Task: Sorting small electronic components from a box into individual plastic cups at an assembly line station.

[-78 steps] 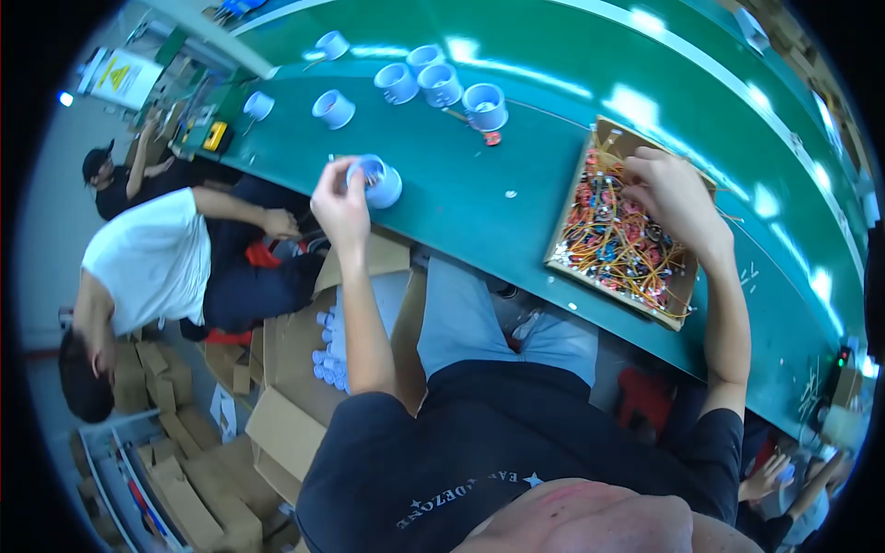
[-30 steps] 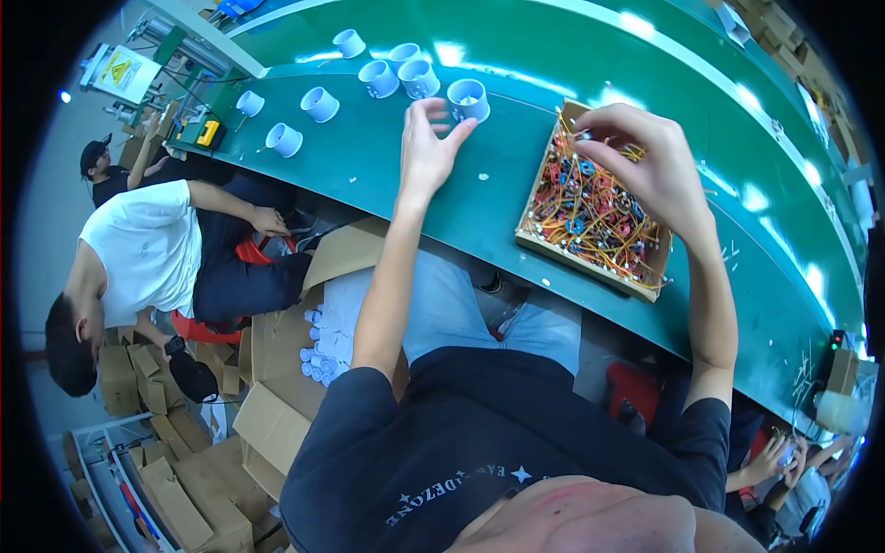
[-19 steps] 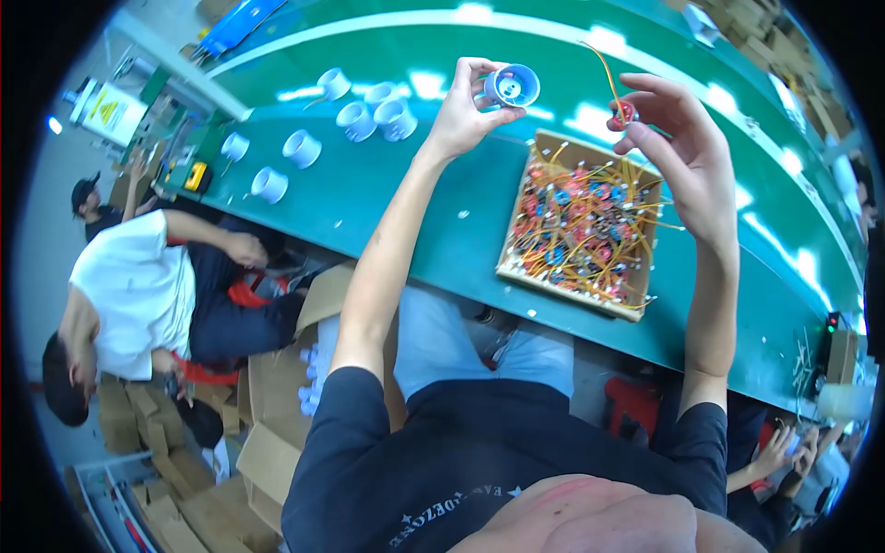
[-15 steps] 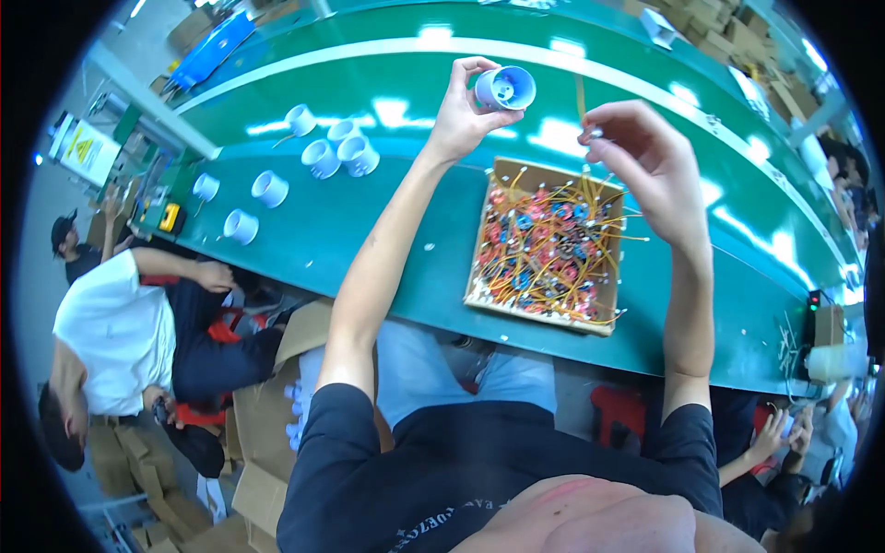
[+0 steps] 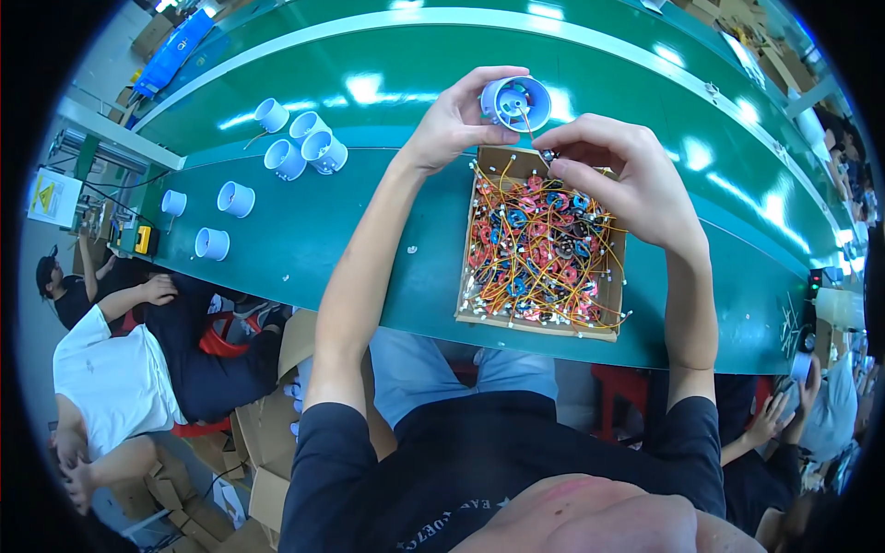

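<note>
Above green table (image 5: pixel 304 267), left hand (image 5: pixel 452 124) grips blue cup (image 5: pixel 516 101), seemingly touching right hand (image 5: pixel 618 180).

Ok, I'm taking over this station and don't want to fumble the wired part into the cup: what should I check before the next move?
1. Left hand has a firm grip on the pale blue cup: ok, fingers wrap its wall.
2. Cup mouth faces the person: ok, the inside shows.
3. Right hand pinches the small wired part: ok, though the part is mostly hidden.
4. Orange wire leads into the cup: ok.
5. Wire free of the tangle in the cardboard tray: cannot tell.
6. Part seated inside the cup: not ok, it sits outside the rim.
</note>
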